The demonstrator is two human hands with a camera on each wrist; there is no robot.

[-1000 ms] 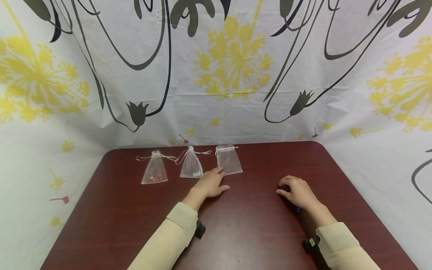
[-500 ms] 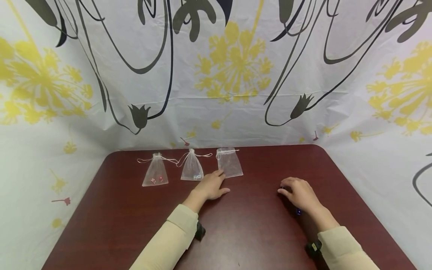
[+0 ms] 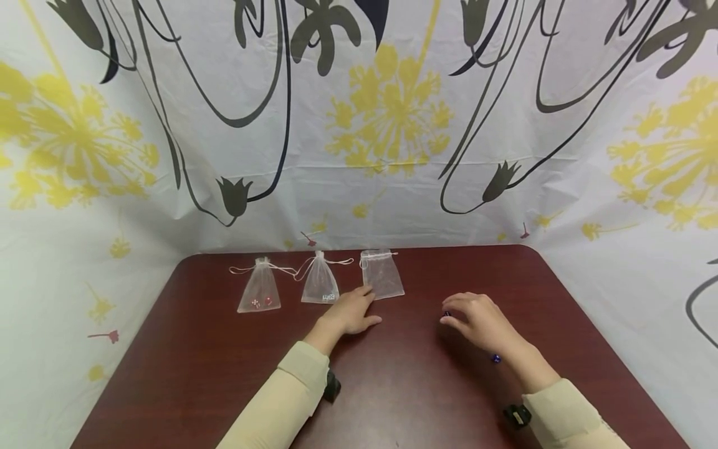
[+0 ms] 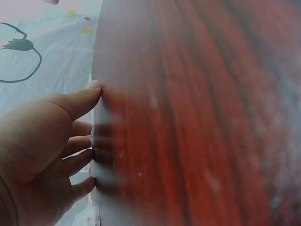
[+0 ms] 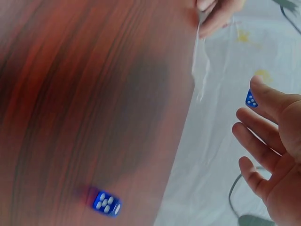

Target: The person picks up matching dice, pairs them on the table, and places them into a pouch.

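Note:
My right hand [image 3: 483, 323] is raised over the right side of the table, pinching a blue die [image 5: 251, 99] with white dots between thumb and finger. A second blue die [image 5: 107, 203] lies on the table below that wrist. My left hand [image 3: 348, 310] rests at the table, its fingertips touching the lower left corner of a flat sheer white drawstring pouch [image 3: 384, 275]. In the left wrist view the left fingers [image 4: 81, 161] are extended against the tabletop, thumb apart, with the pouch mostly hidden.
Left of that pouch lie two cinched sheer pouches: one [image 3: 320, 280] with white dice inside, another [image 3: 259, 288] with red dice. Their cords spread along the back of the dark red table [image 3: 185, 374]. A patterned cloth [image 3: 392, 206] hangs behind the back edge.
My right hand has lifted and moved left with one blue die, leaving the other blue die lying behind. The left hand stays at the pouch. The head view has tilted slightly up.

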